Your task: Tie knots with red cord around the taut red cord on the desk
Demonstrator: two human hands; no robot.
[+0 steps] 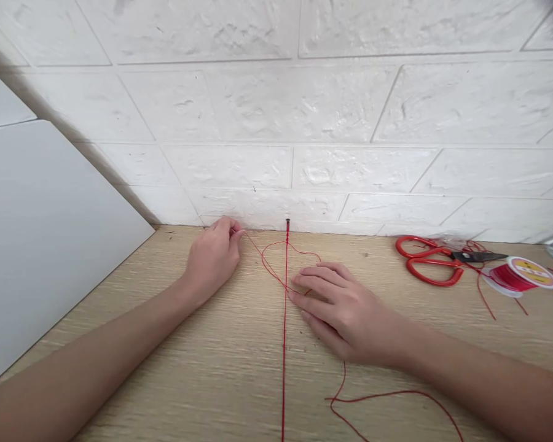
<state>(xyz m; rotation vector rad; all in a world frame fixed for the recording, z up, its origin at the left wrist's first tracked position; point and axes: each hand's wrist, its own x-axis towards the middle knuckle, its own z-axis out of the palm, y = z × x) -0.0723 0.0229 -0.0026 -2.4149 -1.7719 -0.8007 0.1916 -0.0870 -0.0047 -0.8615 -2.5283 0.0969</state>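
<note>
Apparently mid-loop, the left hand (217, 252) pinches a thin red cord (257, 247) running toward the loosely spread right hand (338, 307), likely calling for an even pull.

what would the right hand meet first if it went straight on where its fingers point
The right hand would likely meet the taut red cord running from the nail; its fingers may be touching it, but depth is unclear.

White brick-patterned wall (258, 104) behind a pale wood-grain surface (203, 380), grey-white panel (50, 227) at left.
</note>
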